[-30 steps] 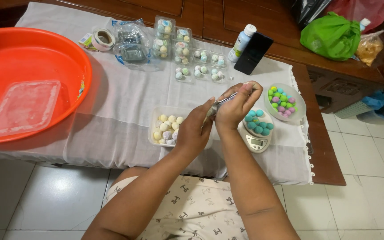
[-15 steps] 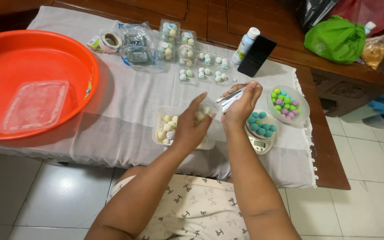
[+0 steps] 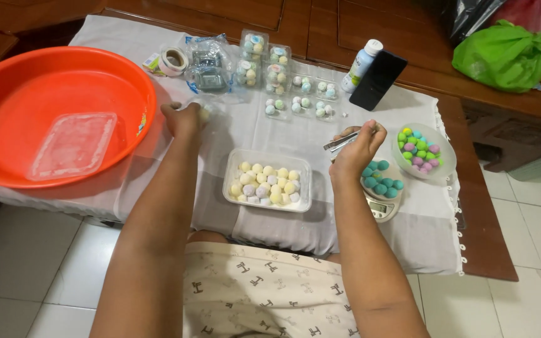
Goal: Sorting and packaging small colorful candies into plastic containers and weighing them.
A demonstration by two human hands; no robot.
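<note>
My left hand reaches out over the white cloth, fingers closed on a small clear plastic container with a pale ball in it, just right of the orange basin. My right hand is held above the cloth and grips metal tweezers, their tips pointing left. Between my arms sits a clear tray of pale yellow and lilac balls. A small scale carrying teal balls stands right beside my right wrist.
A large orange basin holding a clear lid fills the left. Small clear packs of balls, a tape roll, a white bottle and a black phone lie at the back. A bowl of mixed coloured balls is at the right.
My left hand has moved from beside the right hand, over the tray, out to the left toward the basin. My right hand has kept the tweezers and stayed near the scale.
</note>
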